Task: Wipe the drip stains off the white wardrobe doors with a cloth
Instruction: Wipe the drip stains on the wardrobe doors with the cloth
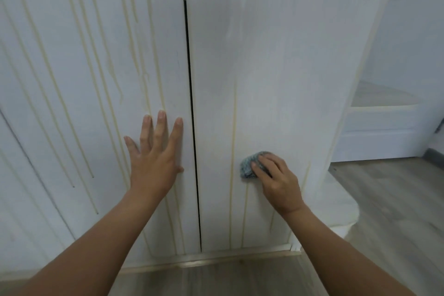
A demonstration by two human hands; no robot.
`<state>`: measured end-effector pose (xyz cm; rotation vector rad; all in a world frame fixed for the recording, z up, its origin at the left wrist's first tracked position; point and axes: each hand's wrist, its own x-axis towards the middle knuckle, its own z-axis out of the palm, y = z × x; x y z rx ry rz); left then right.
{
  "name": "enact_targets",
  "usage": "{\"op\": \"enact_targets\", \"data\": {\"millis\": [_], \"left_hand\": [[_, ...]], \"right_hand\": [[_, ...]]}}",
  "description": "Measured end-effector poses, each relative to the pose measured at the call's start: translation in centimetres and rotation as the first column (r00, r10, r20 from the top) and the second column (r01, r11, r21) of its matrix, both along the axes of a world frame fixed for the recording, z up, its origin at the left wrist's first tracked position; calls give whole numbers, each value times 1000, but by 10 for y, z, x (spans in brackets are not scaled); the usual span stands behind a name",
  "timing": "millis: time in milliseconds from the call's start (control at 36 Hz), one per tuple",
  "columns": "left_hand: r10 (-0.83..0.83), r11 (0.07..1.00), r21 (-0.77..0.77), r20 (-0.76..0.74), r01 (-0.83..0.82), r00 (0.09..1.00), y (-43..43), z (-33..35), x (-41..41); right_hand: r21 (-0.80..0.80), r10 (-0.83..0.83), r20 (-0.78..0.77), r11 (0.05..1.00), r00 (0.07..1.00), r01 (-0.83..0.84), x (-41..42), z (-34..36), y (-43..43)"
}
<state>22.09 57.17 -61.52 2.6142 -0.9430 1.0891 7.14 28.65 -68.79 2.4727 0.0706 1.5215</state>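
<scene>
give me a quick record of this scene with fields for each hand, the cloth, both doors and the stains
left hand: flat on the left door, fingers spread, holds nothing
right hand: grips the cloth against the right door, low down
cloth: blue-grey, bunched
left door: many yellowish drip streaks, top to bottom
right door: fainter ones, clearest beside and below the cloth
floor: grey, wood-look

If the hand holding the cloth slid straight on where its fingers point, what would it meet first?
Probably the yellowish drip streak just left of the cloth in the right hand, on the right door; beyond it, the door gap.
</scene>
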Motion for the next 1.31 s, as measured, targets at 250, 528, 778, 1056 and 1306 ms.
{"op": "enact_targets", "data": {"millis": [250, 528, 778, 1056, 1306], "left_hand": [[-11, 1000, 7, -6, 11, 1000, -1, 0, 1], [-15, 1000, -7, 3, 15, 1000, 1, -1, 1], [-16, 999, -35, 0, 16, 1000, -2, 0, 0], [-16, 999, -36, 13, 16, 1000, 0, 0, -1], [-26, 998, -64, 34, 29, 999, -2, -3, 3]], "right_hand": [[124, -53, 209, 992, 977, 27, 4, 45, -15], [269, -157, 120, 956, 980, 121, -8, -5, -4], [744, -127, 313, 649, 941, -160, 14, 168, 43], [367, -24, 415, 919, 910, -143, 49, 270, 72], [-210, 76, 122, 976, 990, -49, 41, 137, 31]]}}
